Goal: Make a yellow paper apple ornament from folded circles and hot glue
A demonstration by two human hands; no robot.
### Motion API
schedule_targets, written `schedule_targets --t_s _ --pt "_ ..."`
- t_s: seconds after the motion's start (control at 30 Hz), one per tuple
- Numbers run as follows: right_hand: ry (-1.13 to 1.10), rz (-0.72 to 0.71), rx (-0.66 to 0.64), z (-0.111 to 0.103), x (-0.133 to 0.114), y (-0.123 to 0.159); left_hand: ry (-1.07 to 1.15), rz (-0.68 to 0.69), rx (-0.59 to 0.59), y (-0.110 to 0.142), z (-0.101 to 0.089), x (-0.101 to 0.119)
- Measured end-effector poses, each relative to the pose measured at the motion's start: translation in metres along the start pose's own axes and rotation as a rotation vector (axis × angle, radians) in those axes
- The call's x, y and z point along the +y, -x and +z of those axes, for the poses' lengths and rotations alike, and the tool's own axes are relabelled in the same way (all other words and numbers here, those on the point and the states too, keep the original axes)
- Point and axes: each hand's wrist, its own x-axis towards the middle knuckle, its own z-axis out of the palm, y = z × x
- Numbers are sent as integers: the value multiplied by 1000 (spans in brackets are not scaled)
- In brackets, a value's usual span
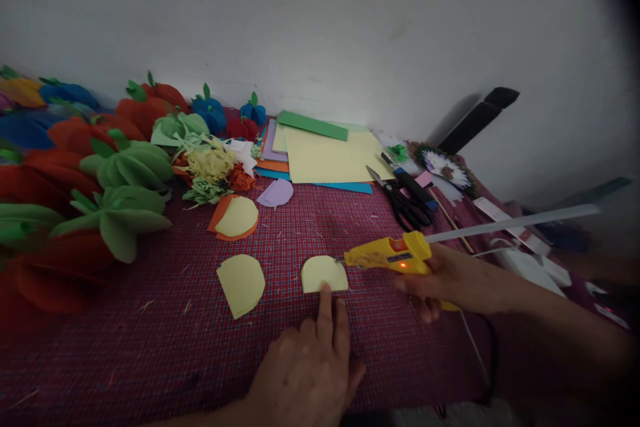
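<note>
My right hand (443, 280) is wrapped around a yellow hot glue gun (385, 255) with an orange light on its side. A long translucent glue stick (515, 222) sticks out of its back. The nozzle meets the upper right edge of a pale yellow folded half-round paper (320, 273). My left hand (313, 360) presses that paper's lower edge to the cloth with an outstretched index finger, holding nothing. To the left lies a stack of pale yellow paper pieces (243, 285). Behind it are yellow-on-orange pieces (239, 217) and lilac pieces (276, 193).
Paper pumpkins (127, 163) crowd the left side of the checked tablecloth (165, 353). Crumpled paper shreds (213, 167) sit beside them. Coloured sheets (335, 153) lie near the wall, with black scissors (403, 203) to their right. The glue gun's cord (475, 343) hangs down on the right.
</note>
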Motion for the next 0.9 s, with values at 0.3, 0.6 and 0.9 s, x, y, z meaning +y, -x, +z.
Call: schedule_targets --t_s 0.3,0.6,0.9 --pt "11 -11 -16 1 -8 -6 11 21 17 -2 4 -2" --pt "19 -40 -36 4 -11 -13 11 17 15 0 2 -1" --pt "49 -54 -41 9 -19 -18 -4 27 18 0 4 -2"
